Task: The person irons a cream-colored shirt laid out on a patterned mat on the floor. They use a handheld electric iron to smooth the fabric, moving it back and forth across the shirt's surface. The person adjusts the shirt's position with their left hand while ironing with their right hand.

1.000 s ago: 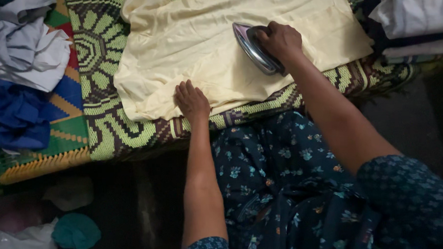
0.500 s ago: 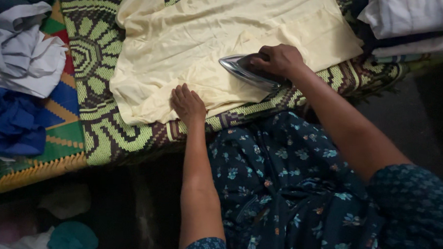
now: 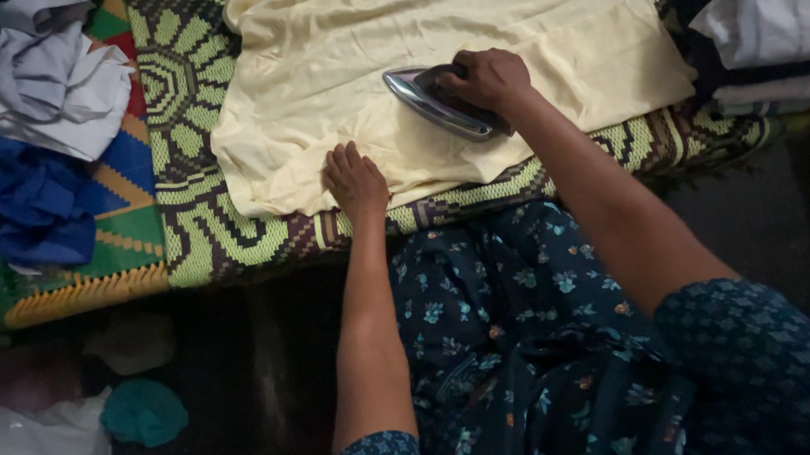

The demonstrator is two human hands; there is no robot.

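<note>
Shiny silver metal iron (image 3: pixel 437 105) sits on soft pale yellow cloth (image 3: pixel 346 68) — right hand (image 3: pixel 488 79) grips its handle tight — left hand (image 3: pixel 356 180) lies flat, fingers open, pressing the cloth.

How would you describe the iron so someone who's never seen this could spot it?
Find the pale yellow cloth spread on the green patterned mat. On it, under the right hand, sits the iron: the only shiny metal thing among soft fabrics, its pointed nose facing left.

Cloth heap (image 3: pixel 45 79) crowds left — cream fabric (image 3: pixel 506 27) seemingly open.
</note>
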